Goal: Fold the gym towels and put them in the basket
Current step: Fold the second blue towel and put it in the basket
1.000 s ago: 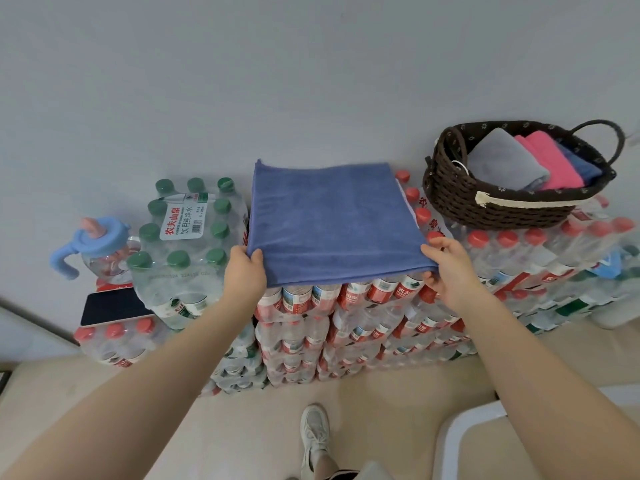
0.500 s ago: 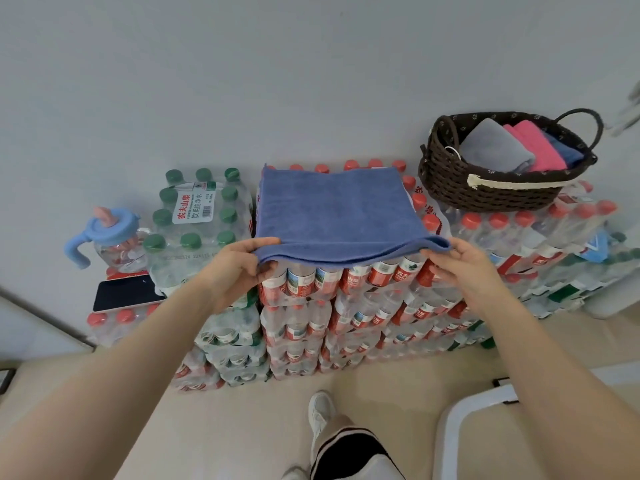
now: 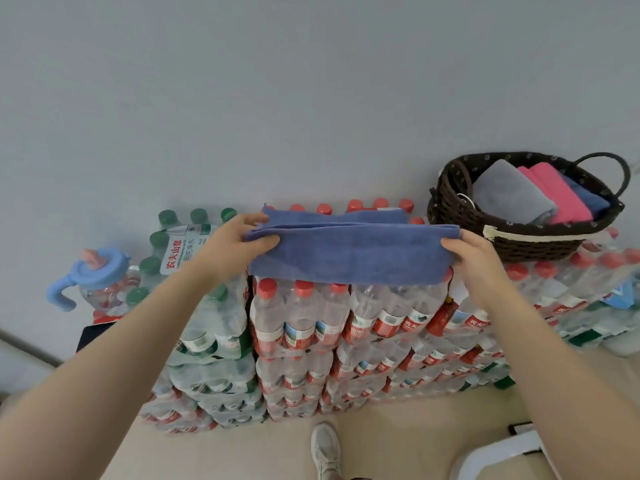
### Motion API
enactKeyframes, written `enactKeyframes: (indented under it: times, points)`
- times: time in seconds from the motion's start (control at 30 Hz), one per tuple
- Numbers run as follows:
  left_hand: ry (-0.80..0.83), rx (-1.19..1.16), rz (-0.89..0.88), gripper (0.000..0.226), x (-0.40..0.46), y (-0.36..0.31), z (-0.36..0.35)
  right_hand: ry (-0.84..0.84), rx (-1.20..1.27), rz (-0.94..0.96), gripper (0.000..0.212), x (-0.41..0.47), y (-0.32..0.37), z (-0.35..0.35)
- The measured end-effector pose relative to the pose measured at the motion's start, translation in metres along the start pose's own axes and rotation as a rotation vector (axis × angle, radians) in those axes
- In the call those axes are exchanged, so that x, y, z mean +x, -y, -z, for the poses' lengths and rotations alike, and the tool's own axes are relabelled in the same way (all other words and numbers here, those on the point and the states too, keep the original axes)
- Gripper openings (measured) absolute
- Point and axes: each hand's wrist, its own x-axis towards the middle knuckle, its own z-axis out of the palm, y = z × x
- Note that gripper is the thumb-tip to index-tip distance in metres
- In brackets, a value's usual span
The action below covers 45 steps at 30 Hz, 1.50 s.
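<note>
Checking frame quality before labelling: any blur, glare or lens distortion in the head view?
Head view: light is soft and even, with no hard shadows. Wide-angle distortion bends the forearms and the bottle stack toward the edges. Left hand and right hand are slightly soft where they grip the blue towel; the basket is reasonably sharp. Mild sheen on the bottle wrap, no blown-out glare.

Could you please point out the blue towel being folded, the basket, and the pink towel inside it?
blue towel (image 3: 349, 252): head view, middle of front fold.
basket (image 3: 540, 242): head view, front woven wall.
pink towel (image 3: 557, 192): head view, top face.
</note>
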Motion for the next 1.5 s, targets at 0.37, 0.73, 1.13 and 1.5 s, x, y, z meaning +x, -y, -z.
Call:
enactKeyframes:
  times: [0.37, 0.73, 1.13, 1.5]
  points:
    - [-0.044, -0.287, 0.317, 0.023, 0.081, 0.024, -0.027, -0.008, -0.610, -0.073, 0.029, 0.098, -0.025, -0.032]
    - [-0.246, -0.135, 0.374, 0.023, 0.122, 0.032, -0.032, -0.058, -0.522, -0.100, 0.035, 0.135, -0.018, -0.037]
    - [-0.421, 0.572, 0.252, 0.027, 0.129, 0.032, -0.046, -0.071, -1.287, 0.037, 0.033, 0.132, -0.014, -0.052]
    - [0.135, 0.760, -0.164, 0.117, 0.109, 0.039, -0.095, 0.524, -1.438, 0.531, 0.083, 0.092, -0.040, -0.126]
